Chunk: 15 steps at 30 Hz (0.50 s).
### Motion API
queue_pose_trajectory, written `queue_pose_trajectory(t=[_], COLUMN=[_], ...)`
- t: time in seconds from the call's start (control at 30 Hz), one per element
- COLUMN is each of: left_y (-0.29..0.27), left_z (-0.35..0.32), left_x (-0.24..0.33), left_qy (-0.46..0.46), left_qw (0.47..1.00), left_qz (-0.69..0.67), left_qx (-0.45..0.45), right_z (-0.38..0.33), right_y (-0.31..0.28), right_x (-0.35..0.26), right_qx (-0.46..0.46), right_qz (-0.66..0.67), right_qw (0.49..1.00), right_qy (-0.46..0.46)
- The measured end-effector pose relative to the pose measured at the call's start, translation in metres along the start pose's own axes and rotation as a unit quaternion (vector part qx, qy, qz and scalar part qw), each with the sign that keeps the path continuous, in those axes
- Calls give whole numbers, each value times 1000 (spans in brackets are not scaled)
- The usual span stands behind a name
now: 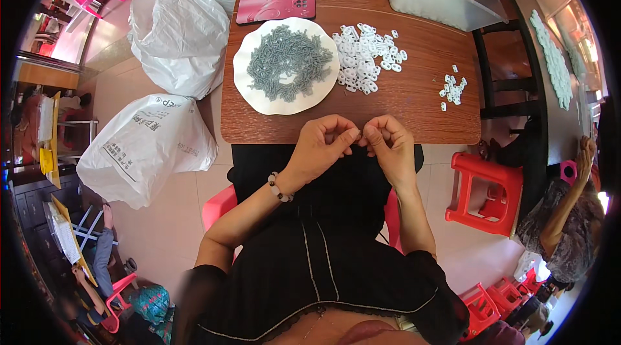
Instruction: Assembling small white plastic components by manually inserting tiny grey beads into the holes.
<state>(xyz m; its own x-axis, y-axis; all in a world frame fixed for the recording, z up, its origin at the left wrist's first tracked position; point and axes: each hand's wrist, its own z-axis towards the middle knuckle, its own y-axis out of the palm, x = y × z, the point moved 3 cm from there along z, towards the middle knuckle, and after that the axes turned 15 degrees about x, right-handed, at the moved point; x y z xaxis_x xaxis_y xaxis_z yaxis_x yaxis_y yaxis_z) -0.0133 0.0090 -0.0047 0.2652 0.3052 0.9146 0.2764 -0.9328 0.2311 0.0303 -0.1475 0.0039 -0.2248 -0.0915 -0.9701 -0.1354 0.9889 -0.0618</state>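
tabletop [424,41], one, wood-grained, with hands at its near edge. left hand [317,145] and right hand [396,151]: two, raised near the middle of that edge, fingertips meeting, thumb bent toward forefinger on each; whether either grasps a small piece cannot be told. one beaded bracelet [277,188] circles the left wrist. one scalloped plate [243,76], toward the left edge, bears one heap of grey pieces [272,60], too many to count. white pieces [354,63] form two groups: a larger heap just right of the plate, a smaller scatter near the right edge. one pink phone [275,7] lies by the far left corner. two bins [414,3] of further white pieces stand along the far edge, one at the far right corner.
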Motion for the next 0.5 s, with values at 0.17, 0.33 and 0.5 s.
queue_pose_trajectory(t=[0.17,0.33,0.5], left_y=[1,-2,-2], left_z=[1,-1,0], left_x=[-3,2,8], left_qy=[21,45,47], left_qw=[1000,999,998], left_qz=[10,27,34], left_qx=[-1,15,17], right_z=[-1,-2,-2], right_y=[0,-1,-8], right_x=[0,3,1], right_qx=[4,-15,-14], right_qz=[4,55,23], right_qw=[1000,998,999], right_qy=[-18,17,39])
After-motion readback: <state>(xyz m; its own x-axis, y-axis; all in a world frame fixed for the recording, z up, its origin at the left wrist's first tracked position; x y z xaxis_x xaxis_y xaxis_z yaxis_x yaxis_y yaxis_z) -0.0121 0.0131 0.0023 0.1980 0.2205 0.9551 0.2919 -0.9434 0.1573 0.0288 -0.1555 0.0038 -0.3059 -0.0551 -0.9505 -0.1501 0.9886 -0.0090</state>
